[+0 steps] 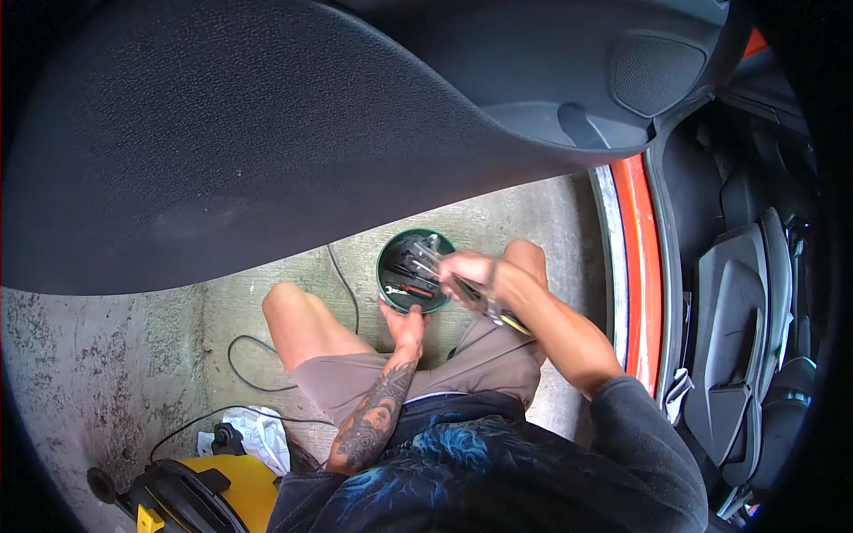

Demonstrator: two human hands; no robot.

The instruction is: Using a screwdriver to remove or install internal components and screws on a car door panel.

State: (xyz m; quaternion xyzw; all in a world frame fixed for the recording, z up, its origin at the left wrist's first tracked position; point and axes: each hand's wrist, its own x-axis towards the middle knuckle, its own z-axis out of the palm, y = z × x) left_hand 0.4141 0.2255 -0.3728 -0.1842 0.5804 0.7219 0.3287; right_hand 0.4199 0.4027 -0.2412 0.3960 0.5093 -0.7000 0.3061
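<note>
A round green tub (380,259) stands on the floor between my knees. My left hand (404,324) cups its near side, fingers wrapped against the wall. Inside lie several small tools and metal parts, among them a silver open-ended wrench (392,290) and a reddish-orange piece (417,290). Over the tub's right side, my right hand (468,268) is closed and smeared by motion. Blurred metal hand tools (428,257) stick out from its fingers toward the tub. Below the wrist shows a yellow-and-black handle (514,323); whether it belongs to the same bundle is unclear.
A dark car door panel (267,151) spans the space above and ahead. To the right are the orange door sill (641,275) and a car seat (729,329). A yellow-and-black machine (209,489), a white bag (258,435) and a black cable (345,284) lie at left.
</note>
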